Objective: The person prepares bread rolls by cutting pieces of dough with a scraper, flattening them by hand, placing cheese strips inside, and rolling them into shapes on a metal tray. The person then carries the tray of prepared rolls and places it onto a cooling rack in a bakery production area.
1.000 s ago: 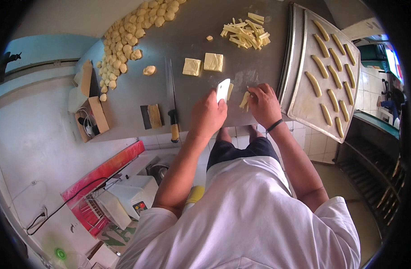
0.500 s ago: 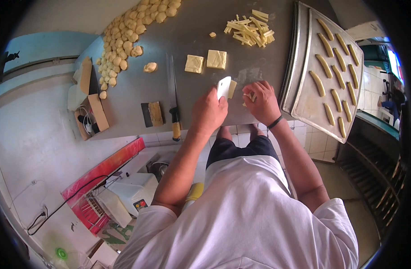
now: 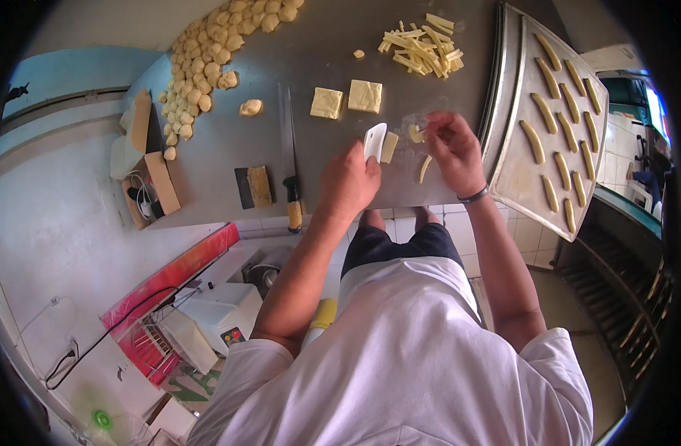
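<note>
My left hand (image 3: 349, 181) is closed round a flat white scraper (image 3: 373, 141) with rounded corners, held on edge. Against its right side, a pale yellow slab (image 3: 389, 147) lies on the metal table. My right hand (image 3: 456, 149) is raised over the table with curled fingers; a small pale piece (image 3: 417, 134) shows at its fingertips, and whether they grip it is unclear. Just below that lies a thin, bent pale strip (image 3: 425, 169). Two pale yellow blocks (image 3: 365, 97) sit farther back, with a heap of pale sticks (image 3: 426, 49) behind to the right.
A tray (image 3: 508, 141) with rows of long dough rolls (image 3: 545, 111) stands at the right. Many dough balls (image 3: 206, 63) cover the far left. A long knife (image 3: 289, 163), a wooden-handled scraper (image 3: 259, 187) and a single dough lump (image 3: 251, 108) lie left of centre. A cardboard box (image 3: 159, 182) is at the left edge.
My right hand has moved up and to the right, away from the left hand, uncovering the bent strip. The left hand still holds the white scraper in nearly the same place.
</note>
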Demonstrator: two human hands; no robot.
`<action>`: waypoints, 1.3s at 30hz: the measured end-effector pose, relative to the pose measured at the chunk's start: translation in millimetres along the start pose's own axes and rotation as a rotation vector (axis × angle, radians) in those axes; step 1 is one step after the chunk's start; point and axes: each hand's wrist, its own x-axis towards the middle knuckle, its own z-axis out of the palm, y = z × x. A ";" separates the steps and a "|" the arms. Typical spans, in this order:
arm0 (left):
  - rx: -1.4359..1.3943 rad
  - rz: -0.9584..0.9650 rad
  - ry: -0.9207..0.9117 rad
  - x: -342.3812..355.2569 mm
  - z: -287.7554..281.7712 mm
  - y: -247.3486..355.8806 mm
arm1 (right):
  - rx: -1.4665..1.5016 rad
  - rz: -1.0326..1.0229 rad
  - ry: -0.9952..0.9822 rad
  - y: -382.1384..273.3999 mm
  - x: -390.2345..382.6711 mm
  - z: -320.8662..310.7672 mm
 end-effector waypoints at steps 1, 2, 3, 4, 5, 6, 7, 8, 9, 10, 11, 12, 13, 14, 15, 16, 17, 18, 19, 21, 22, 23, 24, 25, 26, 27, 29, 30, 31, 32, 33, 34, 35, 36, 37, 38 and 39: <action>0.004 0.020 0.018 -0.3 0.4 -0.8 | 0.000 0.002 -0.002 -3.9 1.2 -1.9; 0.004 0.017 0.018 -0.7 0.3 -1.3 | -0.233 -0.114 0.014 -9.3 2.8 -3.8; -0.001 0.014 0.008 -0.2 0.0 -0.3 | -0.467 -0.232 0.034 -12.7 3.4 -6.2; -0.006 0.011 -0.001 0.2 -0.2 0.6 | -0.468 -0.232 0.036 -9.9 5.2 -9.4; -0.007 0.012 -0.002 0.9 0.1 1.4 | -0.417 -0.251 0.022 -4.6 8.8 -12.9; -0.004 0.028 0.003 1.6 0.5 1.6 | -0.365 -0.271 0.007 -3.0 11.0 -13.2; -0.002 0.045 0.009 2.3 0.9 2.0 | -0.365 -0.270 0.007 -2.5 11.1 -13.5; -0.001 0.044 0.009 3.0 0.7 3.3 | -0.275 -0.173 0.001 -2.8 11.3 -13.6; 0.004 0.012 -0.025 3.9 0.2 5.3 | -0.184 -0.075 -0.004 -2.9 11.0 -13.4; 0.009 -0.021 -0.058 4.6 0.2 6.8 | -0.183 -0.074 -0.003 -0.8 11.2 -13.3; 0.009 -0.021 -0.059 5.4 0.6 7.7 | -0.175 -0.054 0.002 2.8 12.2 -13.2; 0.036 -0.016 -0.071 6.3 1.2 8.7 | -0.167 -0.034 0.007 6.2 13.3 -13.3; 0.063 -0.010 -0.082 7.1 2.1 9.3 | -0.167 -0.033 0.008 9.2 14.4 -13.4; 0.064 -0.009 -0.084 7.5 3.5 9.3 | -0.227 -0.001 0.004 12.1 15.7 -13.5; 0.066 -0.014 -0.089 7.7 5.2 8.6 | -0.287 0.032 -0.002 14.3 16.7 -13.2; 0.068 -0.018 -0.095 8.0 6.3 8.3 | -0.286 0.033 -0.001 16.1 17.1 -12.5; 0.069 -0.017 -0.097 8.7 6.6 8.4 | -0.361 0.021 0.013 17.8 17.4 -11.3; 0.075 -0.015 -0.099 9.3 7.0 8.7 | -0.437 0.008 0.027 18.8 17.4 -10.2; 0.080 -0.012 -0.102 9.5 7.2 9.3 | -0.436 0.010 0.029 18.9 17.6 -10.1; 0.085 -0.016 -0.116 9.9 6.6 11.6 | -0.963 -0.398 0.114 16.0 19.2 -9.0; 0.089 -0.020 -0.127 10.3 6.0 12.9 | -0.961 -0.397 0.114 14.2 17.8 -5.6; 0.091 -0.022 -0.128 10.6 5.5 13.8 | -0.990 -0.363 0.093 12.3 14.0 0.2; 0.095 -0.021 -0.142 10.9 5.4 15.6 | -1.021 -0.327 0.077 9.5 9.7 5.7; 0.099 -0.020 -0.155 11.3 5.3 17.6 | -1.022 -0.324 0.079 10.8 5.6 11.1; 0.099 -0.019 -0.159 12.6 5.4 20.5 | -1.051 -0.341 0.049 15.5 0.9 17.2; 0.117 -0.035 -0.170 15.5 4.4 24.0 | -1.077 -0.363 0.019 19.2 -2.1 24.6; 0.138 -0.048 -0.180 19.0 7.4 18.6 | -1.089 -0.348 0.042 26.7 -4.7 34.5; 0.057 -0.054 -0.146 18.7 13.8 4.2 | -1.104 -0.339 0.047 32.3 -4.8 36.8; -0.026 -0.063 -0.115 19.0 14.3 -2.0 | -1.120 -0.327 0.049 34.7 -4.7 38.0; -0.025 -0.063 -0.116 19.1 13.9 -8.4 | -1.118 -0.326 0.049 35.5 -3.5 37.0; -0.109 -0.072 -0.116 18.5 9.8 -11.9 | -1.105 -0.314 0.048 34.5 -3.1 36.2; -0.193 -0.082 -0.116 17.7 7.4 -13.8 | -1.092 -0.302 0.046 33.8 -3.2 35.4; -0.192 -0.084 -0.119 15.9 6.3 -13.8 | -1.090 -0.298 0.045 33.7 -4.1 34.9; -0.086 -0.075 -0.143 15.8 1.7 -7.9 | -1.058 -0.302 0.060 33.1 -3.5 33.5; 0.020 -0.065 -0.167 15.6 -2.4 -2.4 | -1.025 -0.306 0.075 33.3 -2.9 32.0; 0.020 -0.064 -0.169 15.3 -4.6 2.8 | -1.025 -0.304 0.076 34.7 -1.9 29.6; 0.041 0.002 -0.119 13.7 -6.2 8.6 | -1.022 -0.305 0.066 36.0 -0.8 27.4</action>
